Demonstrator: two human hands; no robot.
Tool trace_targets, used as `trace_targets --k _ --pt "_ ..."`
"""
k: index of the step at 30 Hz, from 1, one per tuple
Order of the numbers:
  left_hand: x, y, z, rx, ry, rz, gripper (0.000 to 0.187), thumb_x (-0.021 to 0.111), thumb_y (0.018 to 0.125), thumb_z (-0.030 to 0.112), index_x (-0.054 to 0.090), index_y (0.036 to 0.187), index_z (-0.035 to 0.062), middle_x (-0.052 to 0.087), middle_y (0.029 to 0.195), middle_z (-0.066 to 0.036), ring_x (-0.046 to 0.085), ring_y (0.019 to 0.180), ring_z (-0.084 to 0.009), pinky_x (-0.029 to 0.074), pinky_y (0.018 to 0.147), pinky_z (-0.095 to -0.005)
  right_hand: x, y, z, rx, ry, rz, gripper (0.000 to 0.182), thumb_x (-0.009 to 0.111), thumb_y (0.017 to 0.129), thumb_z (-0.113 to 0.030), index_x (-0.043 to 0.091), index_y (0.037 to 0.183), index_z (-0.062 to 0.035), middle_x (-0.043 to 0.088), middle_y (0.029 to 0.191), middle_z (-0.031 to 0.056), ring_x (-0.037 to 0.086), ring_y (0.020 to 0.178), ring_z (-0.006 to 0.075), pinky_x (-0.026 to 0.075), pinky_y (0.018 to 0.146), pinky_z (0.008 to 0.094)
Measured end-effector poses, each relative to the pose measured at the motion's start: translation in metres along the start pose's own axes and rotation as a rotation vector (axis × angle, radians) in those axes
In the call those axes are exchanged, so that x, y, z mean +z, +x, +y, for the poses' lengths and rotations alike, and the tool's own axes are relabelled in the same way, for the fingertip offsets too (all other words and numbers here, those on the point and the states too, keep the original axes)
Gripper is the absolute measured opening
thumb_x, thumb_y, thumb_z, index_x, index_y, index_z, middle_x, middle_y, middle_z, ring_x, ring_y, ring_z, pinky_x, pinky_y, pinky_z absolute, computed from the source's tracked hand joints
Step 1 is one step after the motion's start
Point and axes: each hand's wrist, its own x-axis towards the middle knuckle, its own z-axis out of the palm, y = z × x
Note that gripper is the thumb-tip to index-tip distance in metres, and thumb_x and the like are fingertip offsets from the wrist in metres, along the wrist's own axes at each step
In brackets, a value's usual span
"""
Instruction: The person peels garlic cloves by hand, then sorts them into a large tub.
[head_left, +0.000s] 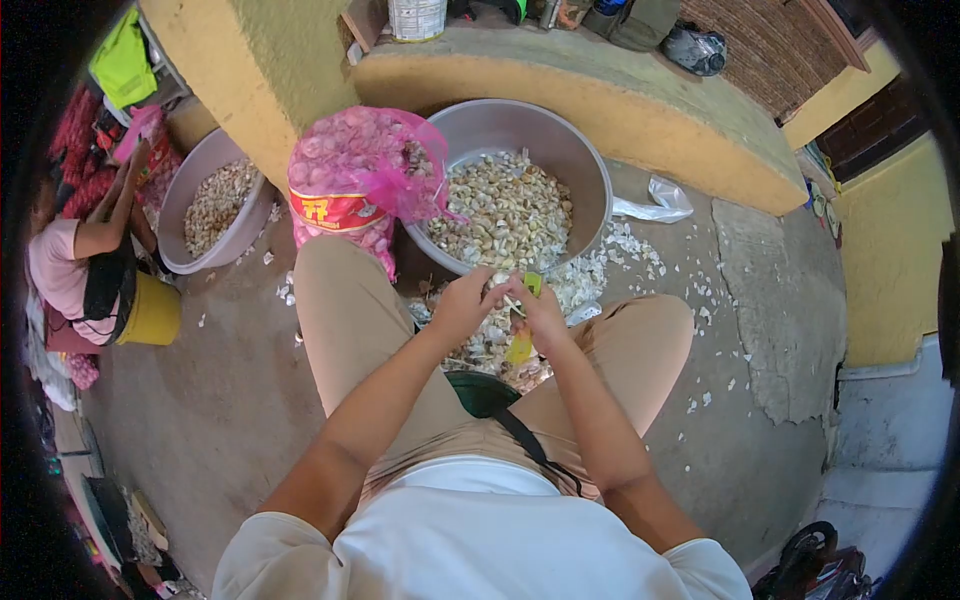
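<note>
My left hand (465,307) is closed, its fingertips pinching a small whitish garlic clove (500,279). Right beside it, my right hand (543,315) is closed around a yellow-green strip-like thing (533,283); its kind is mostly hidden by the fingers. A thin pale edge shows between the two hands. Below them, between my knees, lies a heap of garlic and loose skins (480,345), with a yellow piece (520,347) over it. Just beyond my hands stands a large grey tub (598,170) holding many garlic cloves (500,210).
A pink mesh sack of garlic (345,155) leans against the tub's left side. White peelings (620,250) and a plastic bag (665,200) lie on the floor. A co-worker (85,240) sits at far left beside another tub (180,220). A low yellow ledge (640,130) runs behind.
</note>
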Motion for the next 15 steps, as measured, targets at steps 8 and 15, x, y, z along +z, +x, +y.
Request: trace_targets --k 8,15 --pt "-0.0025 0.0006 -0.0005 0.08 0.028 -0.029 0.039 0.059 0.074 0.033 0.048 0.092 0.0007 0.053 0.079 -0.018 0.053 0.067 -0.032 0.042 0.06 -0.0354 -0.0018 -0.0027 -0.0077 0.026 0.063 -0.072 0.027 0.054 0.08 -0.029 0.048 0.096 -0.0075 0.05 0.073 0.0046 0.04 0.041 0.0087 0.037 0.036 0.0225" --pt "-0.0026 -0.0024 0.0032 0.101 -0.017 -0.014 0.035 0.055 0.077 0.031 0.047 0.091 0.0002 0.052 0.079 -0.018 0.052 0.069 -0.0331 0.041 0.06 -0.036 -0.0047 -0.0026 -0.0001 0.087 0.329 -0.163 0.027 0.057 0.079 -0.028 0.048 0.095 -0.0087 0.044 0.072 0.0005 0.041 0.049 0.0083 0.034 0.038 0.0199"
